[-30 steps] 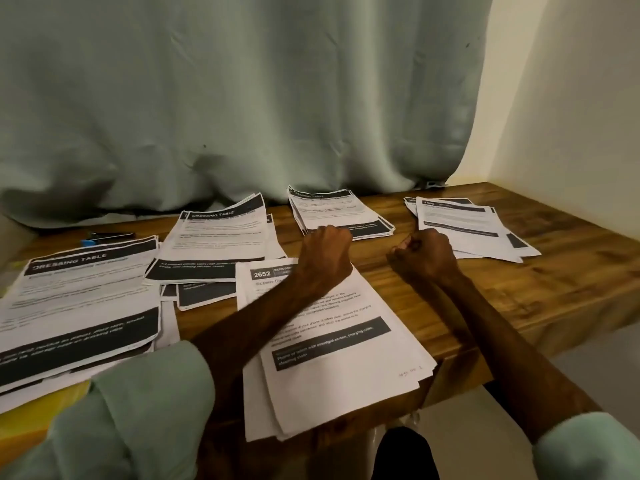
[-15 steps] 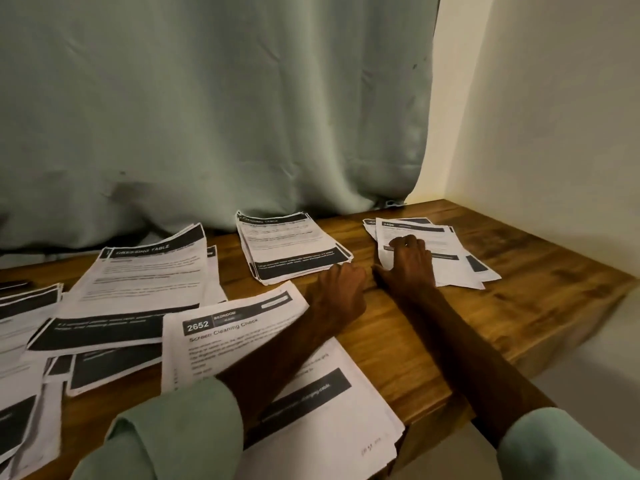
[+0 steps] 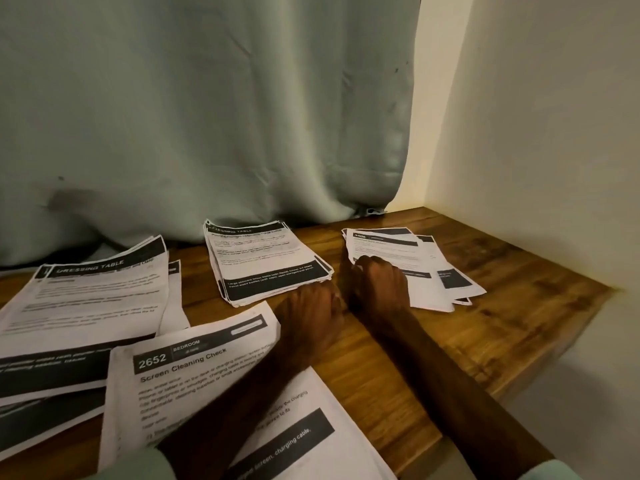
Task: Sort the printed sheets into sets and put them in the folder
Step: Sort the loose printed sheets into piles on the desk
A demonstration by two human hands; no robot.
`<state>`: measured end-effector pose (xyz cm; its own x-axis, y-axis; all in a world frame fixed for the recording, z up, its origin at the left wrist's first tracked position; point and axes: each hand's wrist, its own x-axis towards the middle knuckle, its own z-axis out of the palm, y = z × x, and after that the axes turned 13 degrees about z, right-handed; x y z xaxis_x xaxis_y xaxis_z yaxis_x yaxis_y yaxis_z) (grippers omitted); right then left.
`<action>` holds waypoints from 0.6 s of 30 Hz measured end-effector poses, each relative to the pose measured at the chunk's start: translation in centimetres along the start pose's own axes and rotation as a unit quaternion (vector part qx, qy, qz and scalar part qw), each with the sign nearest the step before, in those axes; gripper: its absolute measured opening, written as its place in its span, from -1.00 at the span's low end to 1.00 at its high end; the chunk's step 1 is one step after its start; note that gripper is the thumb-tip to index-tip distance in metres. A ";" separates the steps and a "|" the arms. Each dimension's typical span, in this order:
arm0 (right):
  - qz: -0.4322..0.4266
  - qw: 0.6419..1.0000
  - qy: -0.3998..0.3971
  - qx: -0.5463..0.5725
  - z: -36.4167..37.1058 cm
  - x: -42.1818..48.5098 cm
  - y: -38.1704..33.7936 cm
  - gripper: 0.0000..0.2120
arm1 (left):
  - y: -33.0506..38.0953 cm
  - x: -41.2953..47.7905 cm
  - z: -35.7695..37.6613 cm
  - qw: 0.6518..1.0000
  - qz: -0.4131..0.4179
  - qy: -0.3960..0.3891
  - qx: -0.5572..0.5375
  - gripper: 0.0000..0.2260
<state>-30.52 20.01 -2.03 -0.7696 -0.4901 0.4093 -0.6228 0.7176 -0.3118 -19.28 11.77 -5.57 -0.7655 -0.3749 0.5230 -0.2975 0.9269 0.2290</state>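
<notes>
Printed sheets lie in piles on the wooden table (image 3: 502,306). A "Dressing Table" pile (image 3: 93,292) is at the left and a neat stack (image 3: 266,258) at the back middle. A loose pile headed 3408 (image 3: 436,271) lies at the back right, and a "2652 Screen Cleaning Check" pile (image 3: 194,372) is nearest me. My right hand (image 3: 379,285) sits on the left edge of the 3408 pile with its fingers curled over the sheets. My left hand (image 3: 311,310) rests as a fist on bare wood beside it, holding nothing. No folder is in view.
A pale green curtain (image 3: 207,116) hangs along the back of the table. A cream wall (image 3: 536,150) closes the right side. The table's front right edge (image 3: 519,389) drops off beside my right forearm.
Both hands moved forward and right. My right hand went from a fist above the table onto the 3408 pile. My left hand left the near pile. The view swung right.
</notes>
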 end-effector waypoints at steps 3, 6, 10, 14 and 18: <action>-0.121 0.987 0.046 0.094 0.2 -1.4 -0.5 -0.76 | -1.4 1.9 -1.8 0.924 -0.201 0.029 -0.324 -0.64; -0.250 0.951 0.083 0.164 1.6 -2.2 -0.9 -0.79 | -3.4 2.9 -4.6 0.764 -0.321 -0.014 -0.560 -0.55; -0.357 0.905 0.086 0.215 2.2 -2.7 -1.2 -0.78 | -5.6 2.8 -5.7 0.764 -0.285 -0.031 -0.578 -0.77; -0.297 0.903 0.091 0.297 1.2 -2.3 -0.5 -0.69 | -6.2 2.9 -4.9 0.814 -0.246 -0.030 -0.526 -0.73; -0.146 0.934 0.179 0.274 1.5 0.0 1.5 -0.77 | -6.5 3.2 -4.7 0.866 -0.210 0.001 -0.453 -0.83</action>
<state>-31.67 20.40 -3.78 -0.5200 -0.3588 0.7751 -0.8530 0.1700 -0.4935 -17.12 4.47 -1.57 -0.6973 -0.6758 0.2386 0.0215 0.3130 0.9495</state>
